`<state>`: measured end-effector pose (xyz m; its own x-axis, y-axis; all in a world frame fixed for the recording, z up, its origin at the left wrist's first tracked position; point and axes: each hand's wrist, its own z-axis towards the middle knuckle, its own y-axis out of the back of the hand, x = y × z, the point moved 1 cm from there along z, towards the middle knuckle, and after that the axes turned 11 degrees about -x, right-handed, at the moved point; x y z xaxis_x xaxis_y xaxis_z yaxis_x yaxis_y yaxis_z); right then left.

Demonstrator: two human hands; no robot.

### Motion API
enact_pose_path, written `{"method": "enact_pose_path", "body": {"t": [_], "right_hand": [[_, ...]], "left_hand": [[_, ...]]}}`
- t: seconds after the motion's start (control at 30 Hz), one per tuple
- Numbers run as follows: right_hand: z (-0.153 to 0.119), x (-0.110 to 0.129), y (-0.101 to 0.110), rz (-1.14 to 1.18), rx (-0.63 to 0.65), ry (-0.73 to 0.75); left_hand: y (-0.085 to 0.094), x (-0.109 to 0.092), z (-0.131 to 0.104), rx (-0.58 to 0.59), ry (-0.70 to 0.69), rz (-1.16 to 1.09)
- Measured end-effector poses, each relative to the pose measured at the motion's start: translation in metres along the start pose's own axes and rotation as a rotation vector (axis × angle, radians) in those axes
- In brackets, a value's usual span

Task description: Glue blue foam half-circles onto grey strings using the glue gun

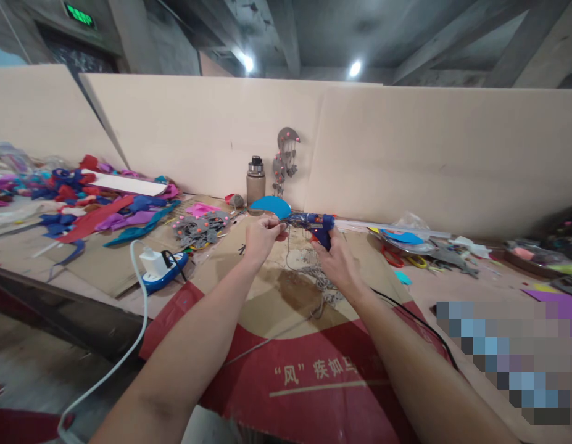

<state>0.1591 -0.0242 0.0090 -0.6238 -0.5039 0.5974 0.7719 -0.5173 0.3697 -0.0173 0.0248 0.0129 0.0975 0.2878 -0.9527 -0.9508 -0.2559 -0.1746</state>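
Note:
My right hand (334, 256) is wrapped round the grip of a blue hot glue gun (320, 227), its nozzle pointing left. A long clear glue stick (387, 227) appears to run out from behind the gun. With fingers pinched, my left hand (265, 237) holds a flat, rounded blue piece (271, 206) close to the nozzle. Whether the nozzle touches the piece I cannot tell. Grey yarn (320, 280) hangs near my left fingertips and lies tangled on the cardboard (262, 302) beneath both hands.
Left, a blue power strip (165, 273) carries a white plug; felt scraps (100, 203) lie beyond. Grey pieces with pink dots (200, 228) sit nearby. A bottle (255, 182) and a grey moon-shaped hanging (288, 145) are at the back panel. Scissors (415, 261) lie right.

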Motion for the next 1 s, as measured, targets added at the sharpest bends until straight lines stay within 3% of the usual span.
{"method": "enact_pose_path", "body": {"t": [0.7,0.83,0.93,1.0], "right_hand": [[0.004,-0.007,0.001,0.069,-0.048,-0.069],[0.006,-0.023,-0.002,0.116,-0.047,-0.304],[0.008,-0.045,-0.008,0.096,0.044,-0.545],[0.01,-0.061,-0.014,0.058,0.123,-0.616]], "left_hand": [[0.002,0.003,0.003,-0.035,-0.037,-0.063],[0.001,0.002,0.002,-0.005,-0.002,-0.099],[-0.001,0.001,-0.001,0.024,0.035,-0.122],[-0.002,0.0,-0.003,0.035,0.057,-0.129]]}}
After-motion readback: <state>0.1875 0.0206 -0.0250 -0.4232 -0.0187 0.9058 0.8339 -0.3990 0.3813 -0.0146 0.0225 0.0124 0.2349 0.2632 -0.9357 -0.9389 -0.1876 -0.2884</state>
